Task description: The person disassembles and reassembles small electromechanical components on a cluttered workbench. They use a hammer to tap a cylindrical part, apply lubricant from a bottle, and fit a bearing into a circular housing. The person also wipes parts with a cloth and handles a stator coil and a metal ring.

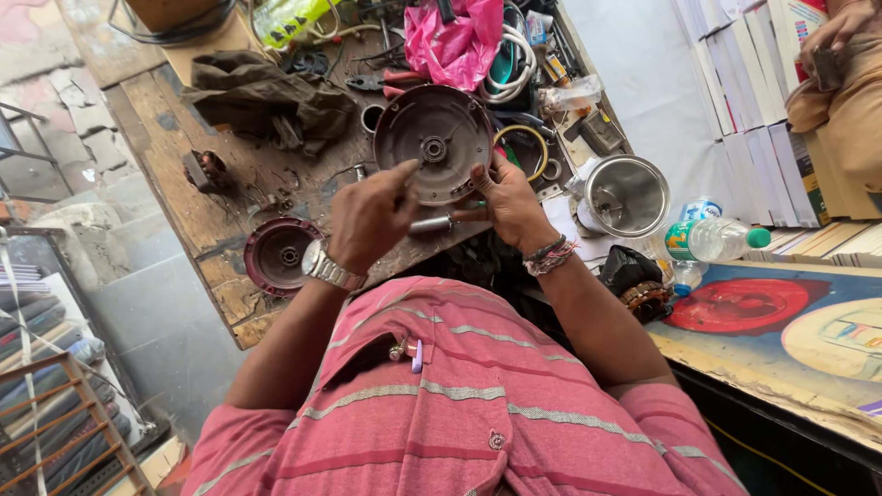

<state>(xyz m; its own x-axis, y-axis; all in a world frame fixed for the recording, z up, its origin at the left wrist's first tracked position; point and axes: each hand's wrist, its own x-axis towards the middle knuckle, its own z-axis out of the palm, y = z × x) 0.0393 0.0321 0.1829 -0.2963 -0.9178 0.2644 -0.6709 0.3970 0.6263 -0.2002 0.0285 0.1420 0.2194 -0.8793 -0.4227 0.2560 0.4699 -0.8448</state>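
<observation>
Right hand's grip (510, 204) is clamped on the rim of a round metal housing (434, 142), tipping it up on edge over the table (220, 234) so its inner face and centre hub face the person. Left hand (370, 216), wristwatch on, is pinched round a slim silvery tool (430, 223), fingers reaching up towards the hub. A second reddish housing (278, 254) sits near the table's edge, apart. A steel jar (627, 195), a plastic bottle (717, 239) and a pink bag (455, 41) crowd the far side
</observation>
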